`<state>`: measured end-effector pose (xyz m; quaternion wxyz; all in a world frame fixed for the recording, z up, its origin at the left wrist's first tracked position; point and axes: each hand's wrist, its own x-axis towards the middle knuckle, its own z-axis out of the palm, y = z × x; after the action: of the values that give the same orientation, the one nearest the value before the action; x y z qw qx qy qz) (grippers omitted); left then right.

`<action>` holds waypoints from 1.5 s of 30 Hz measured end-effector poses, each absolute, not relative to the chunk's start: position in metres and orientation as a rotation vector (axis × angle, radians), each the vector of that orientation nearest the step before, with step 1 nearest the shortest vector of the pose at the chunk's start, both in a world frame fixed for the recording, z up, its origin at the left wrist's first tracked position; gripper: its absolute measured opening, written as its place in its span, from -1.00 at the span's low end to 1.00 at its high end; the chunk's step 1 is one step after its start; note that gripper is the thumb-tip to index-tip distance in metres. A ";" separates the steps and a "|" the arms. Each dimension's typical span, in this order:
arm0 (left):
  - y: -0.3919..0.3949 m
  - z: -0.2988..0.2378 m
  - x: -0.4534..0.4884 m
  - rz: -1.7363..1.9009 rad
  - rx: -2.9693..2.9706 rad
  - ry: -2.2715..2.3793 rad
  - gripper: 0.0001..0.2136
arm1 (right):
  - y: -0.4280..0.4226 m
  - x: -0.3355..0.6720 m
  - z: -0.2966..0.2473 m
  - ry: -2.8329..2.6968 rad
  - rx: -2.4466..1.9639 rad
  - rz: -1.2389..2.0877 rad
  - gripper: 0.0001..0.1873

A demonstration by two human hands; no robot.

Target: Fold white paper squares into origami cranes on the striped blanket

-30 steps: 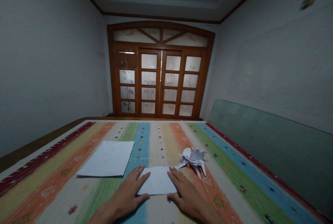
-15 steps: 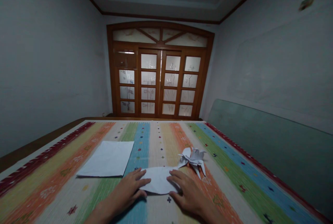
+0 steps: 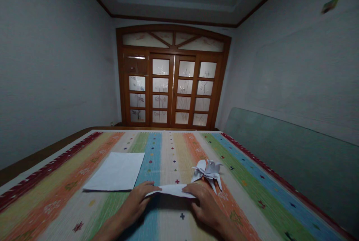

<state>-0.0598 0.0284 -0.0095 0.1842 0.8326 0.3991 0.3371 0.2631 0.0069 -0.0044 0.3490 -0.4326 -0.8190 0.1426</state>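
A folded sheet of white paper (image 3: 172,190) is held between my two hands, its near edge tipped up off the tablecloth. My left hand (image 3: 141,196) grips the paper's left end, fingers on top and thumb hidden beneath. At the right end my right hand (image 3: 203,200) pinches it the same way, with the thumb partly under the edge. Just beyond my right hand lie folded white paper cranes (image 3: 207,173), bunched together; I cannot tell how many. A stack of flat white paper (image 3: 117,172) rests to the left, apart from my left hand.
The striped, multicoloured tablecloth (image 3: 92,215) covers the table. A pale green board or chair back (image 3: 280,144) stands along the right side. Wooden doors with glass panes (image 3: 174,87) close off the far end, between white walls.
The folded paper was lying flat under my fingers; now its near edge is lifted and it looks narrower. My hands have closed on its ends. The cranes and the stack stay put.
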 end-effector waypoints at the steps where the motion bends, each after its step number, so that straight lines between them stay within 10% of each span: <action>1: 0.027 -0.004 -0.056 0.939 2.287 1.116 -0.71 | 0.009 0.263 -0.006 -2.070 -1.135 0.377 -0.47; 13: 0.022 0.007 -0.033 1.060 1.729 1.285 -0.57 | 0.015 0.249 -0.006 -1.628 -1.218 0.656 -0.47; 37: -0.001 -0.010 -0.027 0.541 2.632 1.252 -0.48 | 0.003 0.248 -0.017 -1.971 -1.388 0.456 -0.22; 45: 0.003 -0.019 -0.028 0.643 2.715 1.245 -0.59 | 0.004 0.248 -0.017 -2.024 -1.437 0.226 -0.70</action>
<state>-0.0281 0.0032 -0.0194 0.0432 0.8879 0.4070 0.2101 0.2477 0.0035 -0.0166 0.3188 -0.5464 -0.7697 0.0860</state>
